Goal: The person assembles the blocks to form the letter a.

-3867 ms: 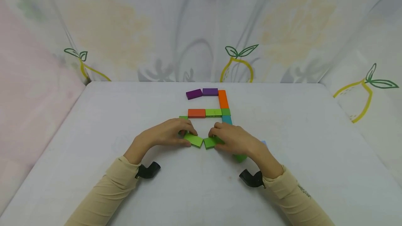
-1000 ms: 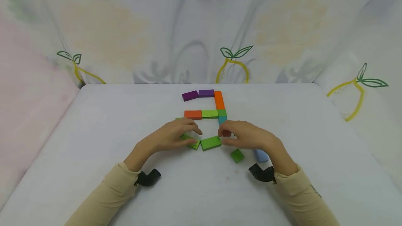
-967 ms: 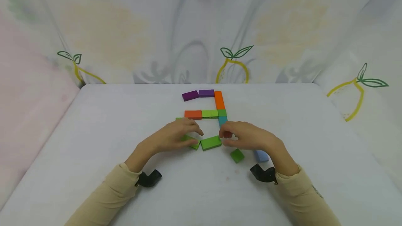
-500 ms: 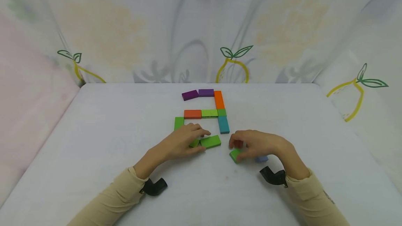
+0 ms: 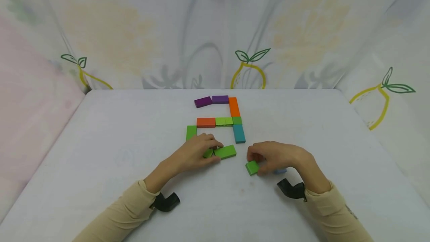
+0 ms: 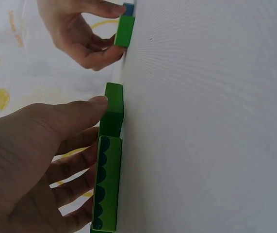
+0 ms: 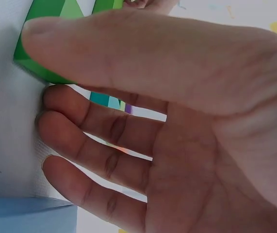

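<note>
My left hand (image 5: 195,154) pinches a long green block (image 5: 226,152) lying on the table, thumb on its near side and forefinger on its far side. Under that palm is a second green block (image 5: 208,153), partly hidden; the left wrist view shows dark scallops along the side of this light green block (image 6: 107,184). My right hand (image 5: 277,156) holds a small green block (image 5: 252,167) between thumb and forefinger, low at the table. Its other fingers are bent, as the right wrist view shows. A light blue block (image 7: 31,216) lies beside them, mostly covered in the head view.
Farther back, flat blocks form a line: dark purple (image 5: 203,102), violet (image 5: 220,99), orange (image 5: 234,106), small green (image 5: 236,120), lime (image 5: 224,121), red-orange (image 5: 206,122), and teal (image 5: 239,133). A green block (image 5: 191,132) stands left of them. White cloth (image 5: 134,122) covers the table.
My right hand has left the long green block, moved right and nearer, and taken hold of the small green block, turning it slightly. My left hand has slid right onto the long block.
</note>
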`<state>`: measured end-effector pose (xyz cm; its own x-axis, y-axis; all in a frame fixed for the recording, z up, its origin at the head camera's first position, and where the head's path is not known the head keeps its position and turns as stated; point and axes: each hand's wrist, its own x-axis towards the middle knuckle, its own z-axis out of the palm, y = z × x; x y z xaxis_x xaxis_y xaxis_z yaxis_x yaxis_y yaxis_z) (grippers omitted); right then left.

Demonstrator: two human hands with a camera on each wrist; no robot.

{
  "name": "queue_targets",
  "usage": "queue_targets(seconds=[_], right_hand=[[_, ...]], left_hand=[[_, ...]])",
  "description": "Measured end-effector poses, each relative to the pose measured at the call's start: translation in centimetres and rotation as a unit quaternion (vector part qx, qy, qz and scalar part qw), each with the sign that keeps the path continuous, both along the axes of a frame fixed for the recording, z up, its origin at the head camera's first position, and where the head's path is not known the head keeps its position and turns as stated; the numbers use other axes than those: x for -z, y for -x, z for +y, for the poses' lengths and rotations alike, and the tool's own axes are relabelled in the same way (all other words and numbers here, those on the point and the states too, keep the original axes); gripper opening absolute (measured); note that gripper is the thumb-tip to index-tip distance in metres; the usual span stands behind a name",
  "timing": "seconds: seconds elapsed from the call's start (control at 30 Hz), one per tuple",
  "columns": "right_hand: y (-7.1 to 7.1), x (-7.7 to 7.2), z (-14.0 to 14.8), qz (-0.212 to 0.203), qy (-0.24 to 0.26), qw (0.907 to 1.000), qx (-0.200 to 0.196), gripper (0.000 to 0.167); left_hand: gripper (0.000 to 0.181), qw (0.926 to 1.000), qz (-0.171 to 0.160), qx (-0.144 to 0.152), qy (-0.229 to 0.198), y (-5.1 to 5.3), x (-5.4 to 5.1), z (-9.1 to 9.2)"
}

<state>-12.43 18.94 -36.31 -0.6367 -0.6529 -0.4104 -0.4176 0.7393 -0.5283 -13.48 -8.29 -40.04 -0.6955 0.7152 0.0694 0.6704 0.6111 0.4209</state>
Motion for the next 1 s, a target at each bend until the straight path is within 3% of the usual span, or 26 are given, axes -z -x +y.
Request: queue_targets(seconds=[0.37,0.8,1.0], right_hand=[[0.18,0.18,-0.3,0.012,-0.006,0.9998,0.012,0.021],[0.54,0.35,-0.48,0.033,-0.001,0.9991,0.029,0.022],[0.9,0.59,-0.68,0.072,0.017,0.9965,0.04,0.02]], left_hand=[[0.034,0.9997,-0.024,-0.001,-0.011,0.07,0.14,-0.09],[0.034,0.9997,-0.023,0.003,-0.011,0.06,0.07,-0.14],[0.034,0.9997,-0.023,0.004,-0.007,0.09,0.06,-0.18]])
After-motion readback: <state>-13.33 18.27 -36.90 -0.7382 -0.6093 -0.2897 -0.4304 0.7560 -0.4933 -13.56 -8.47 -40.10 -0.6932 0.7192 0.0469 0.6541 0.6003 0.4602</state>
